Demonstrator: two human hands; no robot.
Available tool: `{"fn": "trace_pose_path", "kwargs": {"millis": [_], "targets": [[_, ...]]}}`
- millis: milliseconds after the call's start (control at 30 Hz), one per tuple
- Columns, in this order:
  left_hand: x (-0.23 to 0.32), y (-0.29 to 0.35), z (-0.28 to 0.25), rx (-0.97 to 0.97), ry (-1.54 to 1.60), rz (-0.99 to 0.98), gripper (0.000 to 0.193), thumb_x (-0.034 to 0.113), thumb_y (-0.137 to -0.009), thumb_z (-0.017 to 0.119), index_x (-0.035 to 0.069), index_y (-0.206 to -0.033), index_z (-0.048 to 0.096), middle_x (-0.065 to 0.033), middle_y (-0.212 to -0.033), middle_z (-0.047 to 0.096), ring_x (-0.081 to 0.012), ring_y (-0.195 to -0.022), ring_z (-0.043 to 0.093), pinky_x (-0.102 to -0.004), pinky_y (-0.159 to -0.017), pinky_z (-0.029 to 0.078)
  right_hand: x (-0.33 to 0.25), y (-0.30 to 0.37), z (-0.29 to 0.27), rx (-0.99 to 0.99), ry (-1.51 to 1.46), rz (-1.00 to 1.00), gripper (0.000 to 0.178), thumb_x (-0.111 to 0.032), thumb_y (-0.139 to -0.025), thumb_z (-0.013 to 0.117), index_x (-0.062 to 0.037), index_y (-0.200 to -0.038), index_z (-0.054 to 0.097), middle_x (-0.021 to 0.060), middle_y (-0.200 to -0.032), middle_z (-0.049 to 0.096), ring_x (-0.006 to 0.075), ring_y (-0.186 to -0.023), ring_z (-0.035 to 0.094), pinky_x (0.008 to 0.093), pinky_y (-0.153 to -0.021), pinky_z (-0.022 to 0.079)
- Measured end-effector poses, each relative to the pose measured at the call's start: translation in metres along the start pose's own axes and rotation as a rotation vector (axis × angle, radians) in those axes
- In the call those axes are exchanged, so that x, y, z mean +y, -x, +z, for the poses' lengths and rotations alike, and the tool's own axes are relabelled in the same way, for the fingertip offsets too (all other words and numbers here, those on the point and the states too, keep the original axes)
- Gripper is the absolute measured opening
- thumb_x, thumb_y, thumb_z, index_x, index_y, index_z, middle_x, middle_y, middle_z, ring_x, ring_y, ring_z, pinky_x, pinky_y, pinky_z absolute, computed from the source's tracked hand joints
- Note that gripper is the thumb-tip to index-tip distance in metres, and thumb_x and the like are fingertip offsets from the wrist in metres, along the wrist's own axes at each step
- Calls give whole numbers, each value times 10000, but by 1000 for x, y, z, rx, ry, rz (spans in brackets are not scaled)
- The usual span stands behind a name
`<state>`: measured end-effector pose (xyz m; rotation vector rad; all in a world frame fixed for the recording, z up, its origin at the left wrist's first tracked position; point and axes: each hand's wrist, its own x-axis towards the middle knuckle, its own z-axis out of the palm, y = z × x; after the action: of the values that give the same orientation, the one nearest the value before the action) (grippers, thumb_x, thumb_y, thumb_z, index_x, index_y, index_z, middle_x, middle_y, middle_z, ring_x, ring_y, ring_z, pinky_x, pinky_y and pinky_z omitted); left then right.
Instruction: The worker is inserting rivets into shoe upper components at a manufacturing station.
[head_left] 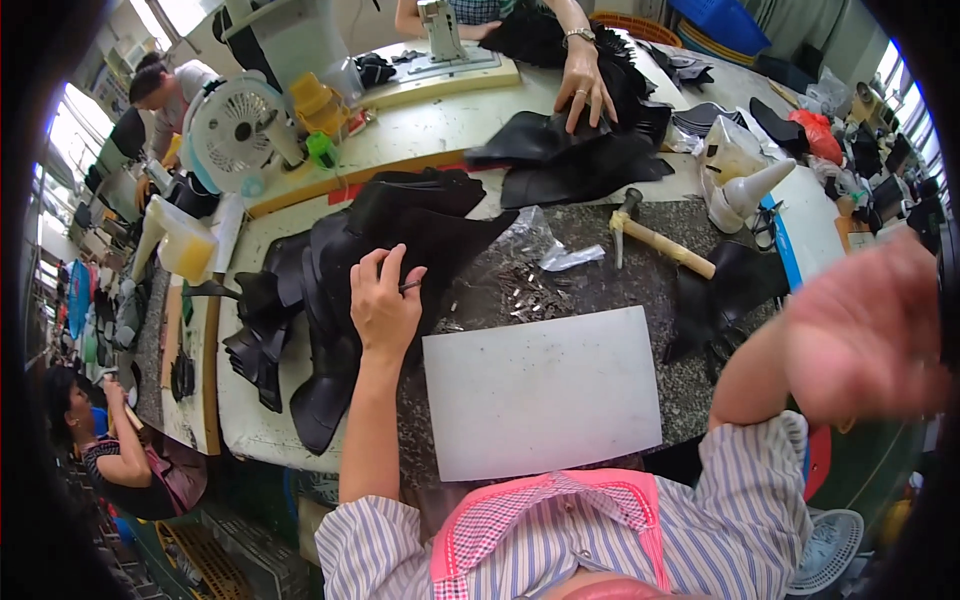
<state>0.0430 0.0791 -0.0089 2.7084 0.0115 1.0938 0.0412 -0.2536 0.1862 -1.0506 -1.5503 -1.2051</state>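
Black pieces (335, 265): heaped left of the white board (545, 395).
Left hand (385, 308): over the heap, thumb and fingers closed on a thin dark rod (410, 287).
Right hand (865, 335): aloft, blurred; cannot tell grip.
Hammer (665, 248): lying beyond board, on speckled slab (640, 285).

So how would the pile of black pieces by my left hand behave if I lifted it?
The pile of black pieces would probably bend, since several layers drape in curves. Its layers might slide apart, as they overlap unevenly and no tie shows. The smooth sheen suggests some slipperiness too.
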Motion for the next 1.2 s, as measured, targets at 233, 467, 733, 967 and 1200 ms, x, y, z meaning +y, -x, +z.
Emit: {"fn": "trace_pose_path", "kwargs": {"millis": [233,467,733,967,1200], "targets": [[0,10,3,-24,-28,-10,317,167,-666,684,68,-951,586,-65,-889,513,-246,-779,497,-330,-658,438,53,173,43,-202,297,1313,345,-56,-683,632,-30,-1020,562,66,-908,588,107,-730,536,245,-687,420],[7,13,4,9,109,42,275,143,-675,684,56,-920,594,-75,-857,524,-247,-762,508,-326,-651,436,132,261,87,311,-69,1750,663,-118,-705,664,30,-1248,313,141,-1100,488,170,-950,486,268,-747,415],[36,41,22,-12,340,71,177,42,-667,672,35,-830,605,-77,-776,548,-234,-648,506,-308,-556,426,206,304,131,-53,566,1776,837,-355,-608,713,15,-1234,299,238,-1130,478,338,-1067,463,375,-902,363],[44,51,29,-52,381,102,162,14,-655,668,23,-804,606,-67,-754,545,-212,-595,485,-292,-504,406,249,297,149,-303,556,1776,733,-439,-610,682,3,-1151,460,196,-1110,521,285,-1068,484,342,-908,368],[41,53,28,-107,427,55,158,4,-644,670,27,-788,607,-62,-742,545,-204,-586,483,-280,-489,398,281,306,166,-44,443,1761,703,-340,-611,690,17,-1160,434,205,-1110,514,296,-1052,490,333,-884,389]]}}
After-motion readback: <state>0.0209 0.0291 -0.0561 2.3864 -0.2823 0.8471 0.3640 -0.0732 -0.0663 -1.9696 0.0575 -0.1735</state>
